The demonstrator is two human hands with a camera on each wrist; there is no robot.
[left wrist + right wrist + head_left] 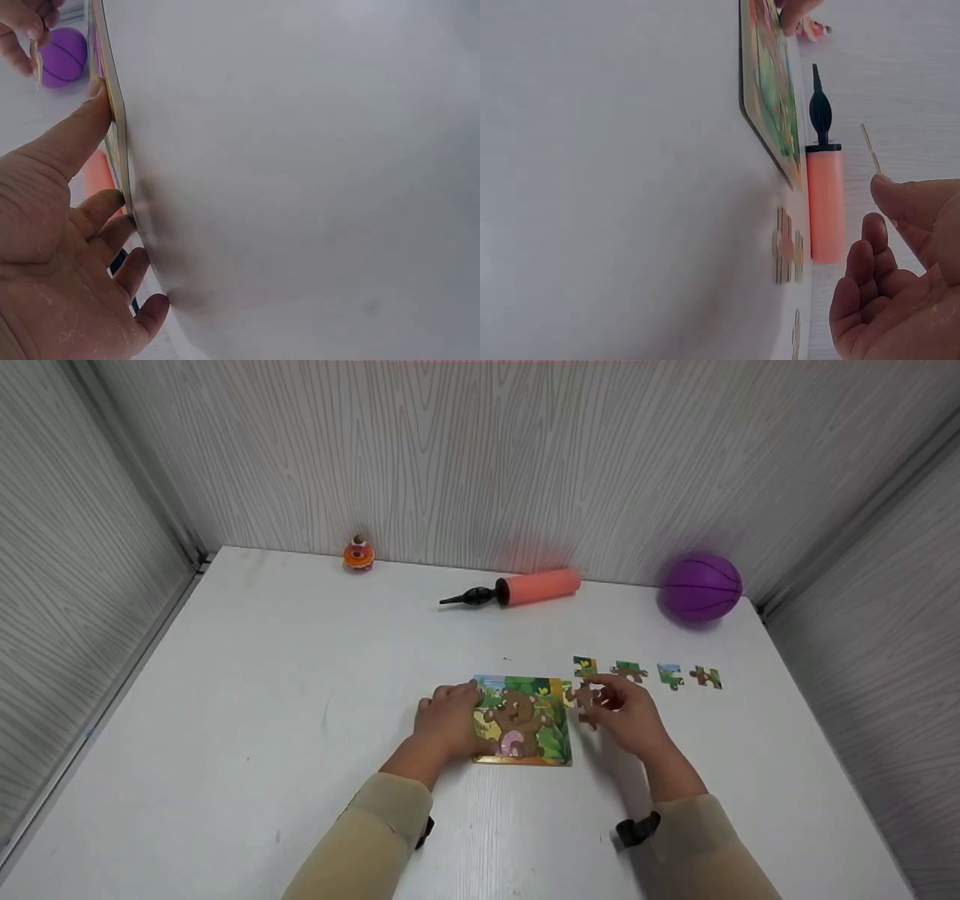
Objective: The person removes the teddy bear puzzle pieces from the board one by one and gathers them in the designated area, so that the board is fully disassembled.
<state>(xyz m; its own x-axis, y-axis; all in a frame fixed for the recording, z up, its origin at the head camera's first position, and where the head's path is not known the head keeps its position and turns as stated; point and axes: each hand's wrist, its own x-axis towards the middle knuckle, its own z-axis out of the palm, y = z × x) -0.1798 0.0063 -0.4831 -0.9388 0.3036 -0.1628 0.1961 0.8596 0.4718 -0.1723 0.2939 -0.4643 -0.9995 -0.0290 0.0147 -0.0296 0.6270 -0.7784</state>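
A bear puzzle board (523, 721) lies flat on the white table (300, 720). My left hand (454, 712) rests on the board's left edge. In the left wrist view its thumb (82, 124) and fingers (112, 214) press against the edge of the puzzle board (116, 142). My right hand (604, 703) hovers just right of the board and pinches a brown puzzle piece (581, 695). The right wrist view shows this puzzle piece (870, 148) edge-on at the thumb tip, above the table. Several loose pieces (628, 670) lie in a row behind the right hand.
An orange air pump (525, 587) with a black nozzle and a purple ball (701, 586) lie near the back wall. A small orange toy (358, 553) stands at the back left. Grey panels wall in the table on three sides.
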